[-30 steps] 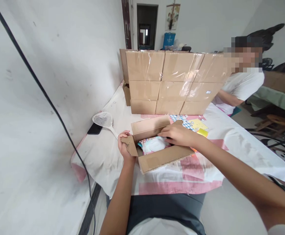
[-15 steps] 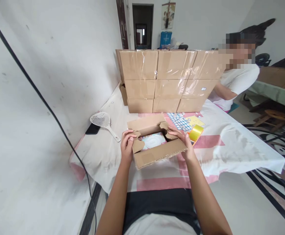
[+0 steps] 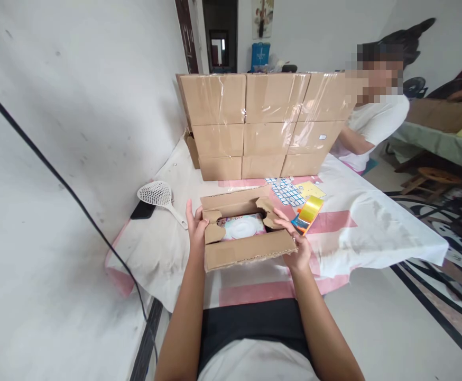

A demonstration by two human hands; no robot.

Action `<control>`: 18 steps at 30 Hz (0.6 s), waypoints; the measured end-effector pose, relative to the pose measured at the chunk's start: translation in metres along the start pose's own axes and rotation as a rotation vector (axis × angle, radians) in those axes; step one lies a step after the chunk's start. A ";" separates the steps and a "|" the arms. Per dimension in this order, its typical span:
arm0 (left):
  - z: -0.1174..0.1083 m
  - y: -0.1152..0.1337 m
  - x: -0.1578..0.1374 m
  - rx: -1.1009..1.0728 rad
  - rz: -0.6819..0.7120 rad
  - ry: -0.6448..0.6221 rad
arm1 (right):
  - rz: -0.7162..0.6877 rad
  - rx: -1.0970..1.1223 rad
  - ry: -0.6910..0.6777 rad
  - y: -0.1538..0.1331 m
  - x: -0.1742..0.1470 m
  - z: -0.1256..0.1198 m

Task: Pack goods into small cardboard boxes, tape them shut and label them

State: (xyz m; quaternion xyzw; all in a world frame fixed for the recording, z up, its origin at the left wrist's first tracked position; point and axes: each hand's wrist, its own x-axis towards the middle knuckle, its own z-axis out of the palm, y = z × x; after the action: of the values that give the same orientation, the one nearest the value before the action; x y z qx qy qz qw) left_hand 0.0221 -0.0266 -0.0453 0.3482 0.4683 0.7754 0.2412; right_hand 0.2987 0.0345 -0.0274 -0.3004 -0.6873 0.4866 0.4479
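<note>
Carton point(image 3: 249, 254) opens upward, long axis sideways, right end farther; left hand point(image 3: 196, 226), right hand point(image 3: 300, 251): grip clamped on ends.

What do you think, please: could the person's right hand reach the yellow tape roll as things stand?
Probably yes: the yellow tape roll on its orange dispenser lies just beyond the right hand with nothing visible between, though that hand must first leave the open brown cardboard box.
</note>
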 end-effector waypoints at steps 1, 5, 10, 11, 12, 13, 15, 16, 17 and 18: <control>0.001 0.003 -0.002 -0.014 0.001 0.001 | -0.007 -0.010 -0.004 0.004 -0.001 -0.001; 0.006 0.014 -0.004 -0.041 0.039 -0.020 | -0.084 -0.044 0.018 0.014 0.000 0.001; 0.011 0.017 -0.006 -0.099 0.069 -0.038 | -0.104 -0.069 0.140 0.008 0.009 0.012; 0.012 0.016 -0.007 -0.115 0.064 -0.043 | -0.068 -0.080 0.160 0.005 0.011 0.015; 0.013 0.016 -0.009 -0.129 0.060 -0.047 | -0.035 -0.088 0.176 0.002 0.013 0.017; 0.014 0.016 -0.010 -0.139 0.057 -0.050 | -0.017 -0.090 0.193 -0.002 0.014 0.018; 0.014 0.017 -0.013 -0.148 0.057 -0.057 | -0.030 -0.080 0.236 -0.007 0.016 0.021; 0.013 0.019 -0.013 -0.144 0.054 -0.066 | -0.045 -0.070 0.261 -0.010 0.017 0.022; 0.012 0.021 -0.014 -0.132 0.046 -0.082 | -0.055 -0.056 0.279 -0.011 0.017 0.023; 0.010 0.023 -0.014 -0.113 0.032 -0.105 | -0.060 -0.037 0.287 -0.013 0.018 0.023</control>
State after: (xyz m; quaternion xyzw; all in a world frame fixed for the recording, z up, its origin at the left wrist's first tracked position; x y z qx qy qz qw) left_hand 0.0374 -0.0410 -0.0259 0.3815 0.4047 0.7852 0.2722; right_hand 0.2708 0.0364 -0.0127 -0.3544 -0.6336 0.4125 0.5502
